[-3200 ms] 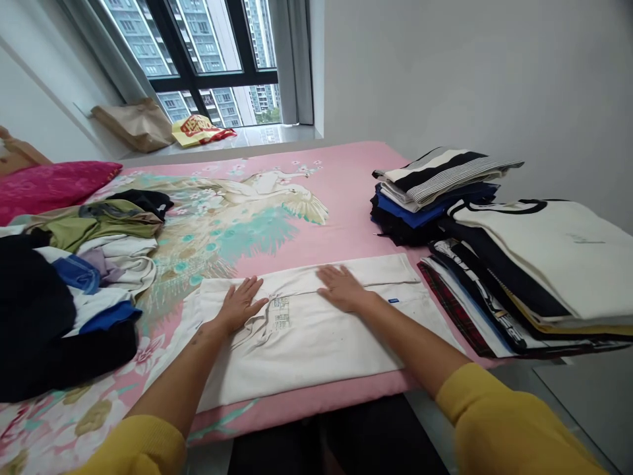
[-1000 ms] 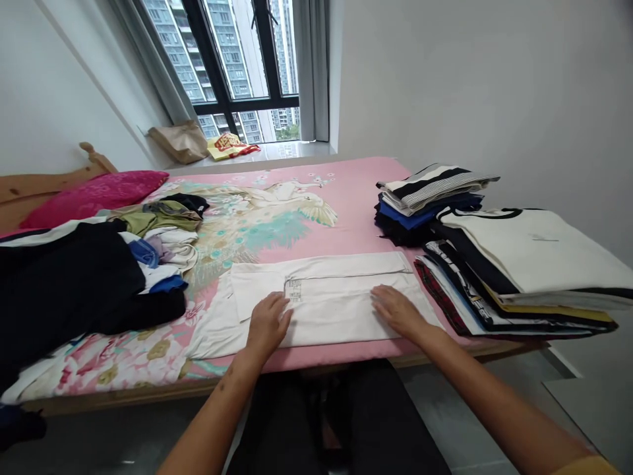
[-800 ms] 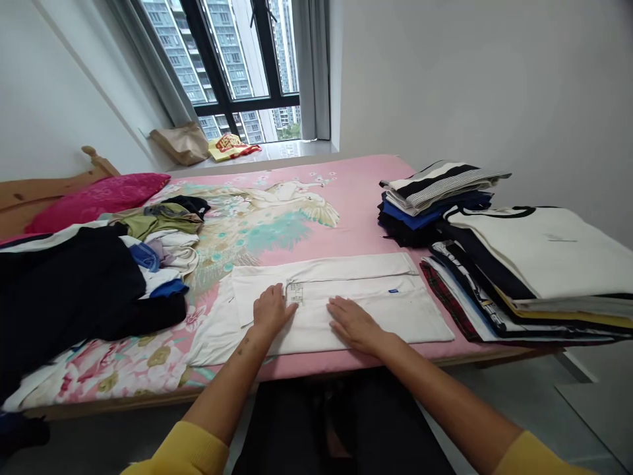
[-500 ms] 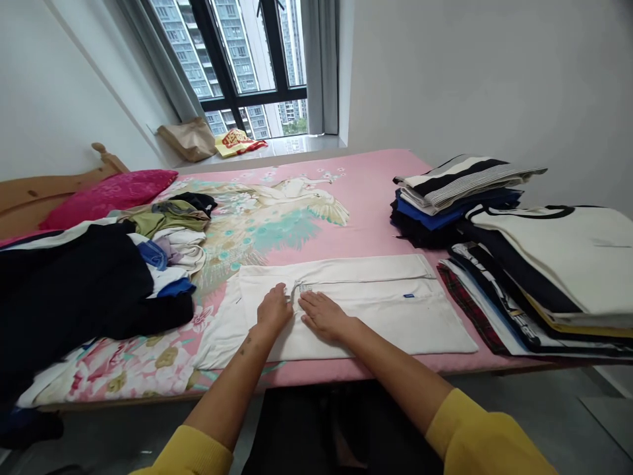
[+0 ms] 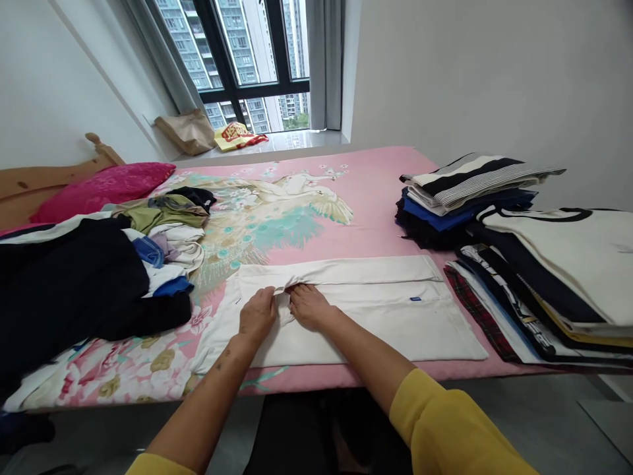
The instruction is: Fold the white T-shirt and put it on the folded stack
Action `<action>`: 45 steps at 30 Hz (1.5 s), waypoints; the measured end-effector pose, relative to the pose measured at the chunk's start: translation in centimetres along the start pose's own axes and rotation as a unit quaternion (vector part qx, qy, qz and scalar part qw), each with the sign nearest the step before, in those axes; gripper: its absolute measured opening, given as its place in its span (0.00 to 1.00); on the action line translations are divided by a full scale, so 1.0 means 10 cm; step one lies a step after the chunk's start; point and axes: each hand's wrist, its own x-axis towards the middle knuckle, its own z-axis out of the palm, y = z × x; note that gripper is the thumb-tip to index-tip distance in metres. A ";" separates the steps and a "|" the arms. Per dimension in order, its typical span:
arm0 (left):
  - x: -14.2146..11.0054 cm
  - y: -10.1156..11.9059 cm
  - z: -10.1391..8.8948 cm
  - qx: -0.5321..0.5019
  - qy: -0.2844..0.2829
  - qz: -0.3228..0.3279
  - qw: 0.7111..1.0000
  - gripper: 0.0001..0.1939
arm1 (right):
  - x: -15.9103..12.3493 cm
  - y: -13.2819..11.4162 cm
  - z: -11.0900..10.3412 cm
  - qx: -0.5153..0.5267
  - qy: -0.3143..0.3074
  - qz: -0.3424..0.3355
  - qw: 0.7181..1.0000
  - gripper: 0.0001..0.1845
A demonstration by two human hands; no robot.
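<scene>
A white shirt point(image 5: 376, 323) lies folded in a long flat strip along the front of the bed, a small blue label on its right part. My left hand point(image 5: 258, 315) pinches the raised edge of the upper fold, left of the shirt's middle. Close beside it, my right hand point(image 5: 310, 308) rests palm down on the cloth with fingers stretched out. Its fingertips are partly hidden at the lifted fold. Loose, creased cloth of the same shirt spreads out at its left end.
Unfolded clothes point(image 5: 64, 277) are heaped on the left, near a magenta pillow point(image 5: 106, 191). On the right stand a stack of folded clothes point(image 5: 558, 264) and a smaller pile with a striped top point(image 5: 475, 178). The pink patterned bedsheet point(image 5: 376, 211) lies beneath. A paper bag point(image 5: 188, 132) sits by the window.
Both hands have shifted a little left along the fold. My left hand has lifted the fold's edge, and the right fingertips have moved up to it.
</scene>
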 end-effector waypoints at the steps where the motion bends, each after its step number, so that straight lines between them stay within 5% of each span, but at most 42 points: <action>1: 0.03 -0.03 -0.05 0.002 -0.003 0.011 1.000 0.17 | 0.03 0.00 0.01 -0.005 -0.007 0.012 1.000 0.25; 7: 0.02 -0.31 -0.28 0.030 -0.093 0.140 0.985 0.15 | 0.12 0.12 0.03 -0.018 -0.037 0.055 0.998 0.23; 14: -0.16 -0.41 -0.23 0.021 -0.087 0.169 0.982 0.17 | -0.14 0.38 -0.10 -0.037 -0.040 0.161 0.985 0.27; 21: -0.19 -0.44 -0.04 -0.008 -0.098 0.161 0.982 0.17 | -0.75 1.02 -0.38 -0.046 -0.034 0.383 0.922 0.35; 28: -0.21 -0.46 0.04 -0.019 -0.122 0.159 0.980 0.19 | -1.56 1.83 -0.74 -0.057 0.027 0.520 0.852 0.30; 32: -0.22 -0.40 0.01 0.000 -0.119 0.140 0.983 0.20 | -1.84 2.10 -0.88 -0.041 0.071 0.523 0.849 0.24; 37: -0.21 -0.34 -0.09 0.023 -0.121 0.104 0.987 0.18 | -1.97 2.24 -0.94 -0.044 0.183 0.534 0.824 0.32; 42: -0.15 -0.39 -0.27 0.072 -0.065 0.089 0.991 0.18 | -2.13 2.27 -1.01 -0.095 0.275 0.406 0.867 0.15; 45: -0.15 -0.40 -0.32 0.099 -0.066 0.092 0.989 0.18 | -2.27 2.29 -1.03 -0.143 0.275 0.327 0.893 0.11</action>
